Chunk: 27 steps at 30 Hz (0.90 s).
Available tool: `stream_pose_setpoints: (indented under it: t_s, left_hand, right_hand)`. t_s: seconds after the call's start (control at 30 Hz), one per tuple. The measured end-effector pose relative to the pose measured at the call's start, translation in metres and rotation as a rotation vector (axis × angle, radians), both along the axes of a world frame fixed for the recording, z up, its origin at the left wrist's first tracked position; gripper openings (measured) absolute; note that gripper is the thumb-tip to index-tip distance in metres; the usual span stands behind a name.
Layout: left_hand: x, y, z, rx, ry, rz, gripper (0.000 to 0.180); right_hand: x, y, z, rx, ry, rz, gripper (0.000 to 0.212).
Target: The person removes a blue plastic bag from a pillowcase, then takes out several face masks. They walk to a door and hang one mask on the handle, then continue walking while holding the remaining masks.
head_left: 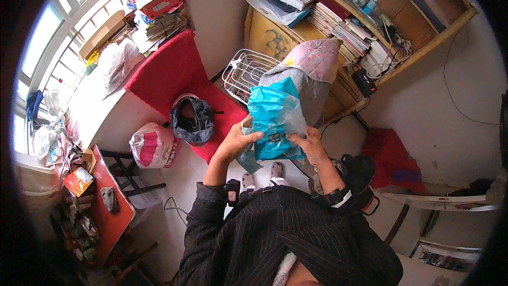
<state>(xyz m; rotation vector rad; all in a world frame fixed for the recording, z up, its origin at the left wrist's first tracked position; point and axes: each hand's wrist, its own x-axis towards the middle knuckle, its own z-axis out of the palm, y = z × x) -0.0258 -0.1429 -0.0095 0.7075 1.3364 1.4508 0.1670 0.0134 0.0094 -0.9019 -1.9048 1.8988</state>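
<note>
A crumpled teal plastic bag [272,111] with a see-through part on its right side hangs upright in front of me. My left hand [239,140] grips its left edge, the thumb lying across the front. On the other side my right hand [310,144] pinches the lower right edge near the see-through part. The fingers behind the bag are hidden. Right behind the bag are a quilted pink and grey cloth [317,63] and a white wire basket [248,69].
A red-covered chair [172,74] at the left holds a dark pouch [193,122]. Beside it on the floor sits a pink and white bag [153,145]. Shelves with books [344,32] stand at the back right. A red-topped table [114,209] is at the lower left.
</note>
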Motion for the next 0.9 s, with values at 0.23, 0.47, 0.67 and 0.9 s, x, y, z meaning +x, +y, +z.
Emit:
stream_pose_setpoints:
  t_s: [0.23, 0.47, 0.67, 0.9]
  left_hand:
    - [0.006, 0.003, 0.012, -0.011, -0.051, 0.125, 0.034]
    - [0.010, 0.003, 0.011, -0.013, 0.105, 0.038, 0.031]
    - [0.002, -0.007, 0.012, 0.050, 0.194, -0.035, 0.034]
    - [-0.024, -0.013, 0.033, 0.152, 0.193, 0.130, 0.055]
  right_hand:
    - [-0.001, 0.001, 0.015, -0.049, 0.073, 0.087, 0.071]
    - [-0.002, 0.007, 0.025, -0.165, 0.039, 0.073, 0.069]
    - [0.002, 0.012, 0.017, -0.220, 0.097, 0.016, 0.042]
    - [0.004, 0.016, 0.021, -0.182, 0.157, 0.084, 0.043]
